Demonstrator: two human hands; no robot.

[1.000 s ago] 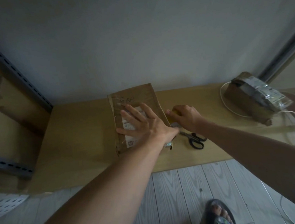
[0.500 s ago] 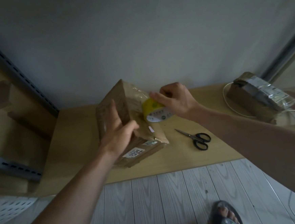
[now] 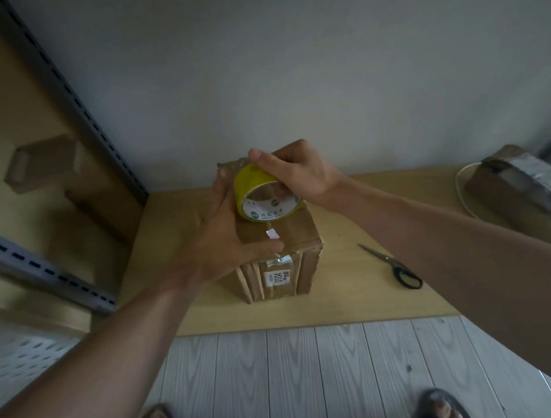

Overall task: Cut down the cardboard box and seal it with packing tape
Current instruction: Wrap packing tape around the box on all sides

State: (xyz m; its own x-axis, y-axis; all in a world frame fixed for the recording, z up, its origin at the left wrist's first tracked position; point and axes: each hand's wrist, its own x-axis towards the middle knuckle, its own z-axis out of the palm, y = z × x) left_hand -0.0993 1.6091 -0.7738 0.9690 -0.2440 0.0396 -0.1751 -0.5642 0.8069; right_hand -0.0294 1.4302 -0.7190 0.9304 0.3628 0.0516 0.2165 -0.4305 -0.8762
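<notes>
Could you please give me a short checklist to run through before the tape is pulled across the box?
1. Box steadied: ok. The left hand rests on the cardboard box, thumb at its front top edge.
2. Tape ready: ok. The right hand grips the yellow tape roll just above the box top.
3. Tape end stuck down: cannot tell. Something glints by the thumb, but the strip is too faint to confirm.
4. Cutting tool nearby: ok. The scissors lie on the table, right of the box, untouched.
5. Box seated: ok. It stands upright on the table.
</notes>
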